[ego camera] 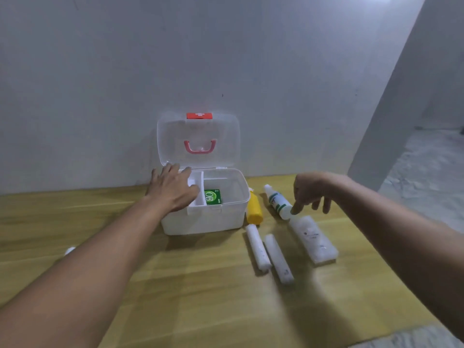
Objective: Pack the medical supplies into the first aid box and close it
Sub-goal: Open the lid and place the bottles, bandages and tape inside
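Observation:
The white first aid box [206,221] stands open on the wooden table, its clear lid [198,139] with a pink handle upright against the wall. A green packet [213,196] lies inside the right compartment. My left hand [173,188] rests flat on the box's left rim, fingers spread, holding nothing. My right hand [311,190] hovers with fingers pointing down, its fingertip touching the base of a white bottle with a green label [277,201]. A yellow bottle [254,209] lies against the box's right side. Two white gauze rolls [257,247] [278,258] and a clear cotton pack [312,238] lie in front.
A grey wall rises directly behind the box. A small white object [69,250] shows at the left, partly hidden by my left forearm. The table's right edge [391,257] runs diagonally beside a grey concrete floor [424,177].

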